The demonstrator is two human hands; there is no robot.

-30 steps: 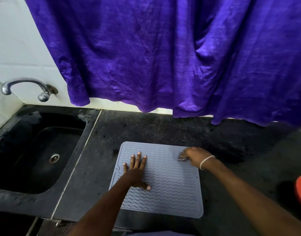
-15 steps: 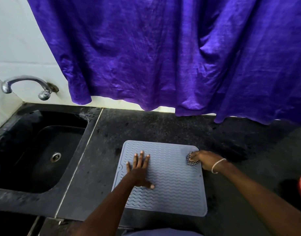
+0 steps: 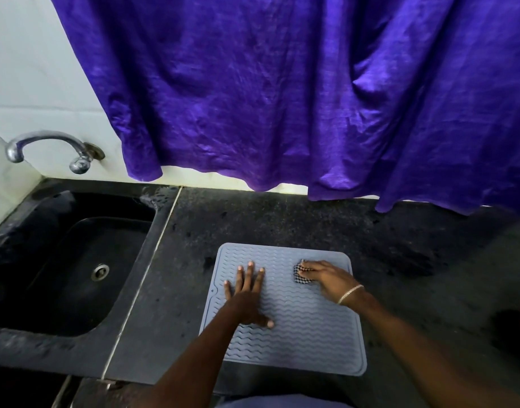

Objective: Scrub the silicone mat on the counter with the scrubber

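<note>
Left hand (image 3: 247, 293) is pressing flat, fingers spread, pinning the silicone mat (image 3: 297, 331) while right hand (image 3: 326, 275) is gripping the scrubber (image 3: 300, 274), ideally stroking along ridges.

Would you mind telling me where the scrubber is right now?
In the head view, the scrubber is under the right hand on the mat's far right part, right of the flat left hand.

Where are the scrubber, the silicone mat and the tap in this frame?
scrubber (image 3: 300, 274): head view, on the checkered patch showing left of the fingers.
silicone mat (image 3: 300, 334): head view, on bare wavy ribs near its middle.
tap (image 3: 51, 139): head view, on the top of the curved metal spout.
</note>
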